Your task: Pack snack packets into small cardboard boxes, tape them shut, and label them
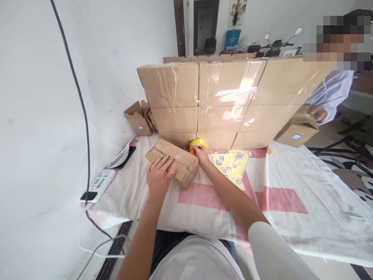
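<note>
**Hands on a small carton and a roll of tape**

Right now the left hand (159, 175) lies flat on top of a small cardboard box (172, 162), fingers spread and relaxed, pressing rather than gripping. That box sits on the near side of a cloth-covered table (291, 202), whose cover is white with pink blocks, and it is turned at an angle to the person. The right hand (200, 153) reaches past the box's far end and is closed around a yellow tape roll (198, 144), fingertips curled over its rim. The roll stands just beyond the box, close against the foot of a stacked wall of sealed cartons (221, 101); whether tape runs from the roll to the box is hard to make out from this angle.

Just right of the right hand lies a yellow sticker sheet (233, 166) dotted with small blue-and-white labels. At the left edge of the table rest a white perforated object (120, 157), a label strip (100, 182) and a dark phone (89, 195), with a black cable (76, 89) hanging down the wall. An open empty carton (138, 118) sits behind them. At far right, another person's hand (317, 113) rests on a separate labelled box (296, 131) beside the stack.
</note>
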Available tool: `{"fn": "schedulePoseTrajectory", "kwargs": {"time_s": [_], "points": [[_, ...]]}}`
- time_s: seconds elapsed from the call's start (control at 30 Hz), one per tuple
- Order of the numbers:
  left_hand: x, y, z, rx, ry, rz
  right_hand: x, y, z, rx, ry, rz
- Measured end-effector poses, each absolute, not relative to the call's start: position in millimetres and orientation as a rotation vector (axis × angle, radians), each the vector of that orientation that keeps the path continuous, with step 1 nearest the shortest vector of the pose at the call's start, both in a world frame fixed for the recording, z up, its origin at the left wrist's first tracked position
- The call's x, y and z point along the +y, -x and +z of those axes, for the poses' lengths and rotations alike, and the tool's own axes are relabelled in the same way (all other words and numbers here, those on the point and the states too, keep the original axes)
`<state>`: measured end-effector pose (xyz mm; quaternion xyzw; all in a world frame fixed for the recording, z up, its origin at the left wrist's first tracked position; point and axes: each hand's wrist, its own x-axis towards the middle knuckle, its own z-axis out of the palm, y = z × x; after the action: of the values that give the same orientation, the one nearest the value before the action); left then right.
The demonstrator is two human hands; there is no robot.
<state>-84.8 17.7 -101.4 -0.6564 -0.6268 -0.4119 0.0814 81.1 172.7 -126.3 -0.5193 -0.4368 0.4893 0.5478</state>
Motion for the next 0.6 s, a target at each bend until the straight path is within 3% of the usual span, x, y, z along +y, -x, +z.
{"fn": "schedulePoseTrajectory", "kwargs": {"time_s": [0.13,0.43,0.6], "points": [[13,82,-113,-1.71,1.794,-1.495,156,-88,-113,-0.918,1.156,0.989],[23,51,-112,-1.714,1.736,-1.639,128,-148,-33,-0.832,0.999,0.579],[15,36,-95,-1.634,1.889,-1.787,102,-146,-4,-0.883,0.839,0.585]]}}
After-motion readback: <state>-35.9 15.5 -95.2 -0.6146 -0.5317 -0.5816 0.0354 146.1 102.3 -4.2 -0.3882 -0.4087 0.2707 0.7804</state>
